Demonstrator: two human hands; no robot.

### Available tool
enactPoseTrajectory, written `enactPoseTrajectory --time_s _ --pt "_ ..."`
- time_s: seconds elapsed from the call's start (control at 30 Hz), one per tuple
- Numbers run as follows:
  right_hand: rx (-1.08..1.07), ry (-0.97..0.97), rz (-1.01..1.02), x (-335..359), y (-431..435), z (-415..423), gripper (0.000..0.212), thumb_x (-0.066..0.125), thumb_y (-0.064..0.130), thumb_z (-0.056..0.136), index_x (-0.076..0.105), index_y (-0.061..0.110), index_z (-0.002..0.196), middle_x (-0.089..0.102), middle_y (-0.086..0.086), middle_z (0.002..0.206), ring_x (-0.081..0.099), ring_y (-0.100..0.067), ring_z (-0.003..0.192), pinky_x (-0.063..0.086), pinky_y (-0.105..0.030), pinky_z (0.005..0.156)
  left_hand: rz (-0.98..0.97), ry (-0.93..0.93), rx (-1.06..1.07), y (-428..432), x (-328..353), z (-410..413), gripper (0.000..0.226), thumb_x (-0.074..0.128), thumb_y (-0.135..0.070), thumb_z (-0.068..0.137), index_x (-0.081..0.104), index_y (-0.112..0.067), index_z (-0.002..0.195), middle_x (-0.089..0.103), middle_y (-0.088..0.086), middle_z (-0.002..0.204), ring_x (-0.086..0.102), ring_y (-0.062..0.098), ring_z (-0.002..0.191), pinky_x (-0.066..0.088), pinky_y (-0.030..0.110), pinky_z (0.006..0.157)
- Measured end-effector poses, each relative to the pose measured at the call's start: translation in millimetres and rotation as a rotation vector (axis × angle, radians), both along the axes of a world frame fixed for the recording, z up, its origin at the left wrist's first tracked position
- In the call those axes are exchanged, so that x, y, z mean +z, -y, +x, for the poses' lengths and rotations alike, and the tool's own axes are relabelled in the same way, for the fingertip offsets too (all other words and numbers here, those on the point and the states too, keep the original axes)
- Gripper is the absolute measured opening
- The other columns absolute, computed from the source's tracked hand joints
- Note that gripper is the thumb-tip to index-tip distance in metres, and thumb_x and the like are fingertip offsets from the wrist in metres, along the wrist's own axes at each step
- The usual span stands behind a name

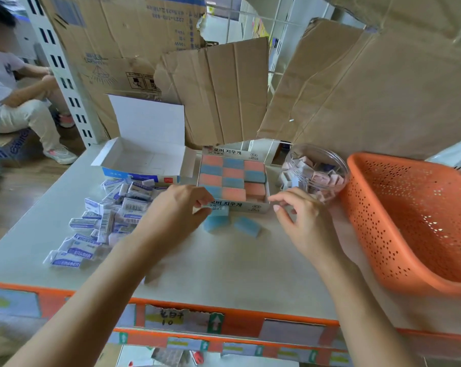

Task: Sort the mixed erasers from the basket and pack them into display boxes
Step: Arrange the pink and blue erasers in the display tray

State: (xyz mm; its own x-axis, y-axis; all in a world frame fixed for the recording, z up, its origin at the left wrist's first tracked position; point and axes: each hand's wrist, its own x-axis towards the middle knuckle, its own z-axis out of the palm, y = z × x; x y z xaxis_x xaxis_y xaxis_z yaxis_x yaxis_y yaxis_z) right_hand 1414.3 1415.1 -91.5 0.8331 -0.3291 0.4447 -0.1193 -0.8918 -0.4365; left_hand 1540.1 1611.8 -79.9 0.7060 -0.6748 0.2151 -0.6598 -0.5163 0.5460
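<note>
Our left hand is pinching a blue eraser by its end, dead centre of the frame, right up against the front edge of the checkered display box. Right hand hovers loose-fingered, holding nothing. These look light, slightly squishy and grippy, so a gentle pinch across the long sides should do it. A second blue eraser lies just beside it, probably next.
</note>
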Motion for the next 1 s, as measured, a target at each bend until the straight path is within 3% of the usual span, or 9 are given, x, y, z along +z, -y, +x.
enactPoseTrajectory --time_s 0.17,0.4,0.6,0.73,0.8,0.9,1.0 --pt "0.007 -0.016 0.013 -7 -10 -7 0.018 0.052 0.021 0.080 0.068 0.019 0.089 0.064 0.009 0.089 0.061 -0.012 0.077 0.050 -0.030 0.062 0.170 0.046 0.016 5 -5 -16 0.035 0.061 -0.027 0.087 0.060 -0.020 0.121 0.062 0.000 0.116 0.059 0.019 0.101 0.044 0.030 0.085" --pt "0.038 -0.038 0.057 -20 -16 -8 0.014 0.061 0.010 0.082 0.068 0.019 0.090 0.063 0.009 0.091 0.061 -0.014 0.079 0.053 -0.036 0.065 0.087 -0.098 -0.062 4 -8 -21 0.038 0.072 -0.016 0.078 0.060 -0.014 0.114 0.060 0.001 0.109 0.056 0.007 0.082 0.049 0.018 0.078" --pt "0.058 -0.037 0.074 -21 -20 -9 0.014 0.061 0.008 0.083 0.068 0.018 0.090 0.062 0.010 0.091 0.062 -0.015 0.080 0.053 -0.037 0.066 0.039 -0.199 -0.089 -2 -8 -24 0.046 0.076 -0.015 0.073 0.057 -0.013 0.115 0.059 0.000 0.111 0.059 0.005 0.078 0.049 0.013 0.073" --pt "0.066 -0.031 0.082 -20 -22 -11 0.014 0.060 0.009 0.083 0.068 0.018 0.089 0.062 0.010 0.090 0.062 -0.014 0.079 0.053 -0.036 0.065 0.035 -0.110 -0.025 -7 -7 -32 0.040 0.074 -0.024 0.075 0.056 -0.015 0.110 0.054 -0.004 0.108 0.056 0.007 0.082 0.049 0.021 0.077" --pt "0.060 -0.037 0.095 -18 -24 -12 0.013 0.061 0.009 0.083 0.068 0.018 0.090 0.062 0.011 0.091 0.061 -0.013 0.079 0.052 -0.034 0.067 0.027 -0.036 -0.022 -6 -8 -42 0.030 0.069 -0.026 0.080 0.057 -0.017 0.106 0.052 -0.007 0.106 0.054 0.007 0.087 0.044 0.018 0.076" --pt "0.052 -0.047 0.103 -16 -26 -11 0.014 0.061 0.009 0.084 0.069 0.018 0.091 0.062 0.010 0.092 0.060 -0.012 0.080 0.051 -0.033 0.068 0.032 0.056 -0.068 1 -11 -56 0.021 0.059 -0.022 0.088 0.061 -0.019 0.109 0.053 -0.006 0.111 0.051 0.012 0.102 0.044 0.023 0.082" --pt "0.050 -0.047 0.105 -15 -28 -12 0.014 0.062 0.008 0.084 0.069 0.018 0.091 0.063 0.010 0.093 0.060 -0.012 0.080 0.051 -0.032 0.068 0.011 0.089 -0.020 7 -16 -59 0.021 0.055 -0.014 0.089 0.061 -0.017 0.109 0.055 -0.002 0.112 0.052 0.017 0.103 0.045 0.028 0.084"
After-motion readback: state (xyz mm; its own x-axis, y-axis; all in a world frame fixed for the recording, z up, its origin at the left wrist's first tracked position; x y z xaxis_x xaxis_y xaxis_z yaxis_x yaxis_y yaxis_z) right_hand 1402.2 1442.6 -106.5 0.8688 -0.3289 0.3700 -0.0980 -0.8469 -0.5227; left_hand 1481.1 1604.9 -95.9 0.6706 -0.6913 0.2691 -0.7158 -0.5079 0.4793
